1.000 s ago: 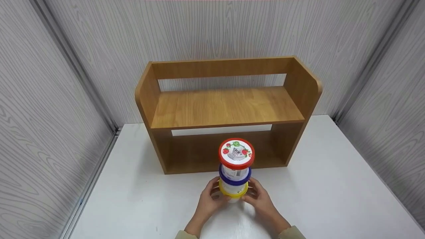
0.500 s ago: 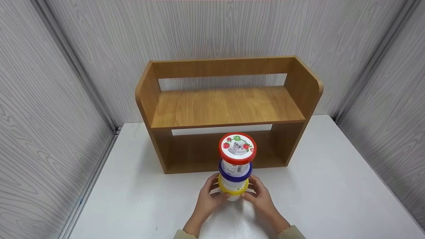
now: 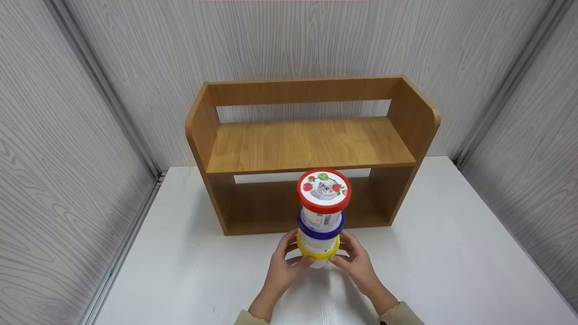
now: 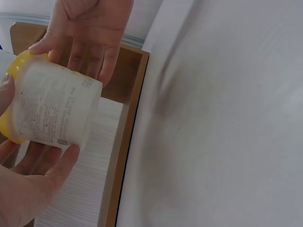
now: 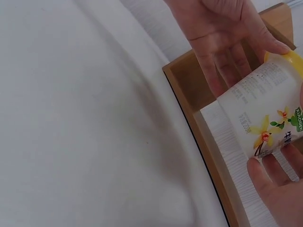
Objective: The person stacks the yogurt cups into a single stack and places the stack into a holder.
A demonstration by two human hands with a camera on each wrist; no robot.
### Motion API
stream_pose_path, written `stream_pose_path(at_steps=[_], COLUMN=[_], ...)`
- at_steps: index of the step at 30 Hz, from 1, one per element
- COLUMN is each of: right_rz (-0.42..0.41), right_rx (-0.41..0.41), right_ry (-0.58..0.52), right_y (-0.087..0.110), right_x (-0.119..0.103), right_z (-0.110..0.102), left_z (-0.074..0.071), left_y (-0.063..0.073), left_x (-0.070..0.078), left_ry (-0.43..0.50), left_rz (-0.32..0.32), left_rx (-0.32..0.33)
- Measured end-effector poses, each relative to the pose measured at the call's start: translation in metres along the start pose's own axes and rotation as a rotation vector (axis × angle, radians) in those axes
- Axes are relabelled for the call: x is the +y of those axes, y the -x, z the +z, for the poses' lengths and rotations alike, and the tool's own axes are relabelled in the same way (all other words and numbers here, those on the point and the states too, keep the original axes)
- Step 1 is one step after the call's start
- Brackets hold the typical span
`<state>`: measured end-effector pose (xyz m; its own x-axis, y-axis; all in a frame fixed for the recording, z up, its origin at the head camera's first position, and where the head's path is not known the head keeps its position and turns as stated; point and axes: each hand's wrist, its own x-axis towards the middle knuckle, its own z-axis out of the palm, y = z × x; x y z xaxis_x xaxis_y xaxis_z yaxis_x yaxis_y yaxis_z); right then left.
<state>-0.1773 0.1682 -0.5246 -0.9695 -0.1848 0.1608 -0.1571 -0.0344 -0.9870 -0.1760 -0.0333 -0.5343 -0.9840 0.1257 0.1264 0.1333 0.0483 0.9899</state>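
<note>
Three white tubs stand in one upright stack in the head view. On top is the red-lidded tub point(image 3: 323, 192), its lid printed with strawberries. Under it comes the blue-lidded tub point(image 3: 318, 243), and lowest the yellow-lidded tub point(image 4: 54, 104). My left hand point(image 3: 281, 267) grips the yellow-lidded tub from the left, thumb near its lid. From the other side my right hand point(image 3: 359, 267) holds the same tub, fingers curled round it. Both wrist views show this tub's base raised off the white table. Yellow flowers decorate its side in the right wrist view.
A two-level wooden shelf point(image 3: 311, 142) stands on the white table point(image 3: 429, 271) just beyond the stack, which overlaps its lower compartment in the head view. The shelf has upright side panels and a back rail. Grey wood-patterned walls point(image 3: 293, 40) enclose the table at the back and sides.
Both hands have raised the stack of tubs and carried it slightly forward toward the shelf, keeping their grip on the yellow-lidded tub. The shelf has stayed in place.
</note>
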Motion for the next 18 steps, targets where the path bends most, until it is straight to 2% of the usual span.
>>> stream_pose_path(at_steps=[5, 10, 18], right_rz=[-0.009, -0.036, -0.071], right_rx=[0.018, 0.014, -0.006], right_ry=[0.0, -0.013, -0.03], right_y=[-0.004, -0.004, -0.005], right_x=[0.009, 0.0, -0.015], right_z=[-0.004, -0.004, -0.004], left_z=[0.002, 0.003, 0.002], left_y=[0.002, 0.003, 0.005], left_x=[0.007, 0.017, 0.031], left_ry=[0.008, 0.029, -0.005], left_rz=[0.035, 0.057, 0.113], left_rx=[0.015, 0.026, 0.051])
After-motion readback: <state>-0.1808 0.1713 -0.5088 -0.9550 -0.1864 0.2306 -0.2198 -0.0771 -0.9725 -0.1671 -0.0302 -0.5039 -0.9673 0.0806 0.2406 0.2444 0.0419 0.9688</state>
